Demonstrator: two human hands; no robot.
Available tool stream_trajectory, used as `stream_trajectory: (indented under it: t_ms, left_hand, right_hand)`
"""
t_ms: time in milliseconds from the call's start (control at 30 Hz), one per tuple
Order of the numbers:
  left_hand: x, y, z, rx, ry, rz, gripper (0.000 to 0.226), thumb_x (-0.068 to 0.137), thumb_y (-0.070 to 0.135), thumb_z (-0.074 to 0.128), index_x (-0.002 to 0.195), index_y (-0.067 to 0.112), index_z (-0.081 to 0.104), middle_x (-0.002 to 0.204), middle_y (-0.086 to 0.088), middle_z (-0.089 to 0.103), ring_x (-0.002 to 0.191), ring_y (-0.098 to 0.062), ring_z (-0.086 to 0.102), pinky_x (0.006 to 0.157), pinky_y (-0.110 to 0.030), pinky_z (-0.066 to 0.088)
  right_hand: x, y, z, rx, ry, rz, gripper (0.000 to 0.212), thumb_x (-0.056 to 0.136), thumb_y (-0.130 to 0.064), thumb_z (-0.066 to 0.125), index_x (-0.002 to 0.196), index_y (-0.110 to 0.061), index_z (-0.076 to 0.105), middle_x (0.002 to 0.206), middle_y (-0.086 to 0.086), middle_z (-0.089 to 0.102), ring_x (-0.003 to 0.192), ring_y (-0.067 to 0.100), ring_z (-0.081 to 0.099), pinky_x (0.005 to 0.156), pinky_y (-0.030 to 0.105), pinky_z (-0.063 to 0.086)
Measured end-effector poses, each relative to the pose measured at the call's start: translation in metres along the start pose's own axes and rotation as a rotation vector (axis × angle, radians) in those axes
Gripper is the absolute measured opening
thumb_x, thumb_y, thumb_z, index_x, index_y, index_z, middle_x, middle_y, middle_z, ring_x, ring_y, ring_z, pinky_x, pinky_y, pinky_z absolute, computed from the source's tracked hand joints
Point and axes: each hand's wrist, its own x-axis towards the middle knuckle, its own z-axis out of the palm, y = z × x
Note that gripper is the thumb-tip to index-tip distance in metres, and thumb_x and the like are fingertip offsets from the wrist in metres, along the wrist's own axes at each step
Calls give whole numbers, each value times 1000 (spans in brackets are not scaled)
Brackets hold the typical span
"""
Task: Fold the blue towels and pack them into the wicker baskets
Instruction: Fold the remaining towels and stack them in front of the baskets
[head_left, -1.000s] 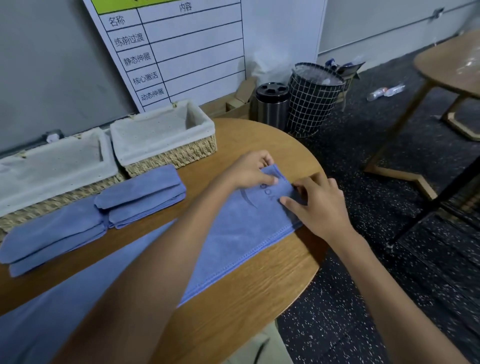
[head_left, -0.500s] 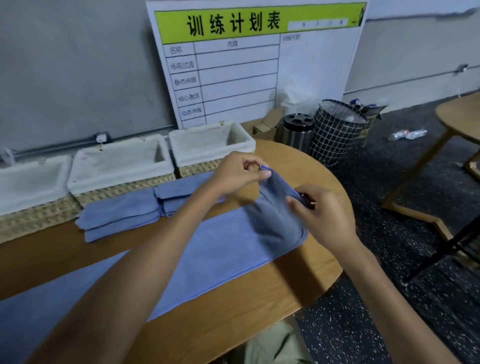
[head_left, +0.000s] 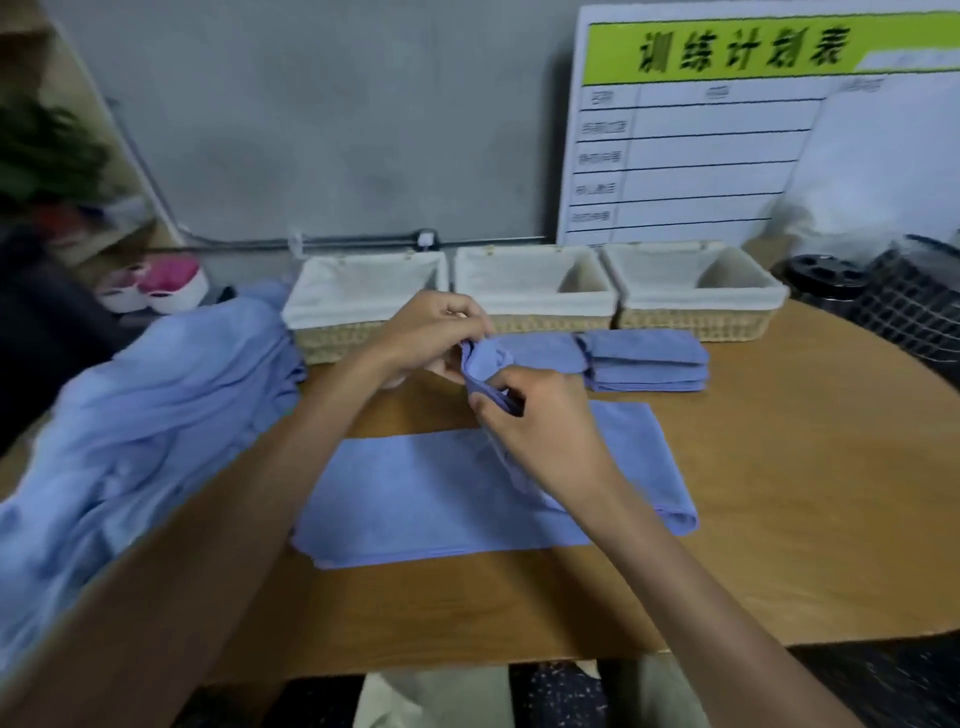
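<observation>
Head view shows you mid-fold: your left hand (head_left: 434, 332) and right hand (head_left: 540, 426) both pinch one end of the towel (head_left: 441, 499), lifted above the table's (head_left: 779, 519) middle. Two folded towels (head_left: 644, 361) wait by the far edge, not yet packed. All three baskets (head_left: 535, 283) look unfilled; a heap (head_left: 145, 426) remains at the left edge.

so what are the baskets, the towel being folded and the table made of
Baskets: woven wicker or straw by the tan braided sides, with an off-white cloth liner folded over the rim. Towel: soft matte blue fabric, probably microfibre or terry; it drapes limply where both hands lift its end. Table: wood or wood-look veneer, with visible grain and a smooth low sheen.
</observation>
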Motion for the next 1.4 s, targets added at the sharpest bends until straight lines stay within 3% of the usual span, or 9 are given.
stream_trajectory:
  t_ms: [300, 533, 667, 867, 1000, 1167, 1267, 1333, 1400]
  left_hand:
    - [-58, -65, -92, 81, 49, -148, 20, 92, -1, 51, 87, 9, 68, 50, 13, 50, 45, -7, 46, 42, -21, 43]
    - [-75, -96, -105, 129, -62, -274, 18, 96, 4, 50, 100, 9, 67, 62, 6, 52, 53, -15, 56, 53, -32, 58]
    - [-77, -117, -105, 220, -141, -310, 22, 97, 6, 49, 110, 17, 64, 75, -6, 49, 67, -18, 56, 62, -37, 61]
    - [-78, -134, -99, 189, -154, -309, 30, 99, 4, 48, 119, 23, 59, 60, 13, 52, 58, -3, 57, 61, -27, 55]
    - [-74, -129, -78, 171, -164, -242, 35, 100, 4, 45, 126, 25, 54, 83, -1, 58, 66, 2, 61, 64, -29, 59]
    - [-55, -118, -44, 229, -200, -153, 31, 103, 8, 41, 125, 28, 53, 109, -24, 59, 88, -32, 66, 64, -32, 61]
    - [-48, -117, -38, 553, -166, -78, 28, 102, 10, 42, 119, 30, 53, 95, -23, 52, 77, -38, 60, 59, -34, 53]
    - [-47, -113, -29, 917, -22, 62, 27, 98, 10, 48, 120, 24, 56, 100, -7, 42, 85, -34, 53, 66, -39, 43]
    - [-52, -102, 0, 962, 152, 200, 29, 95, 13, 53, 122, 20, 61, 108, -4, 42, 96, -29, 49, 75, -42, 44]
  right_hand:
    - [-4, -53, 106, 206, -177, -52, 24, 92, -20, 68, 76, -2, 66, 62, 11, 60, 64, 23, 53, 58, 28, 35]
    - [-19, -55, 140, 229, -185, -13, 27, 88, -18, 68, 64, -11, 58, 49, -6, 44, 53, 11, 48, 53, 17, 31]
    - [-26, -54, 152, 228, -237, 7, 21, 89, -21, 68, 74, -7, 66, 60, 0, 61, 58, 17, 53, 60, 31, 43]
    - [-35, -46, 147, 211, -336, 59, 35, 92, -47, 64, 74, -18, 71, 54, -3, 62, 57, 13, 60, 61, 31, 48]
    - [-35, -26, 126, 152, -328, 58, 46, 97, -52, 53, 66, -20, 64, 55, -2, 60, 57, 12, 58, 62, 36, 47]
    - [-35, 8, 88, 195, -312, 25, 42, 101, -38, 55, 66, -15, 60, 59, 2, 59, 58, 15, 55, 62, 33, 46]
    - [-29, 39, 58, 149, -95, -41, 38, 101, -34, 52, 72, -9, 58, 65, 0, 57, 61, 11, 53, 61, 33, 43]
    - [-21, 73, 36, -14, 64, -45, 34, 98, -36, 48, 81, -11, 65, 77, -1, 63, 72, 16, 58, 65, 38, 46]
    - [-17, 106, 17, -178, 77, -39, 29, 95, -35, 48, 95, -16, 70, 94, -1, 67, 86, 22, 61, 69, 39, 50]
